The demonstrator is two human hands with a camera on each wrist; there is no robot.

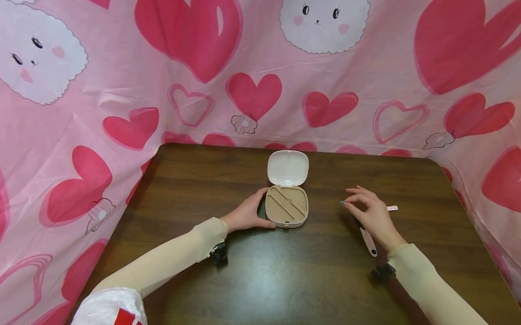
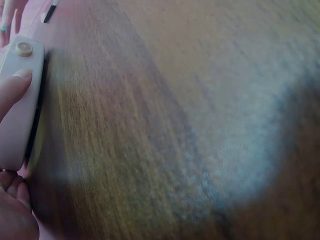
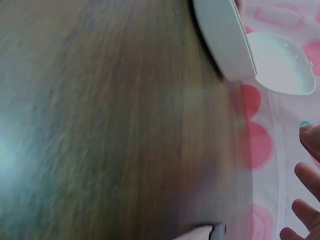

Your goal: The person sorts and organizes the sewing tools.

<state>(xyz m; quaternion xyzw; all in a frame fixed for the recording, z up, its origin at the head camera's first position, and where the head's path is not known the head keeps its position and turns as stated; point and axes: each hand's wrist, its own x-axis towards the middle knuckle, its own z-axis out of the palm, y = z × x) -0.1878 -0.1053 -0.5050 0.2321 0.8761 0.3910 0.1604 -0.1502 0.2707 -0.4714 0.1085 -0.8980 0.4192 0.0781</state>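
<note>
A small white case [image 1: 286, 224] with rounded corners stands on the table, its white lid [image 1: 288, 167] raised at the back. The beige inside [image 1: 291, 198] shows two diagonal lines. My left hand [image 1: 249, 213] holds the case by its left side, thumb at the front; in the left wrist view the thumb [image 2: 15, 90] lies near the round clasp [image 2: 24, 48]. To the right, apart from the case, my right hand [image 1: 373, 216] pinches a tiny teal piece [image 1: 341, 202] at its fingertips; its kind is too small to tell. Below that hand lies a pale-handled tool [image 1: 369, 242], partly hidden.
A white strip with pink marks [image 1: 392, 207] shows just behind the right hand. The dark wooden table [image 1: 255, 288] ends at a pink heart-print cloth [image 1: 256, 51] hanging at the back and both sides.
</note>
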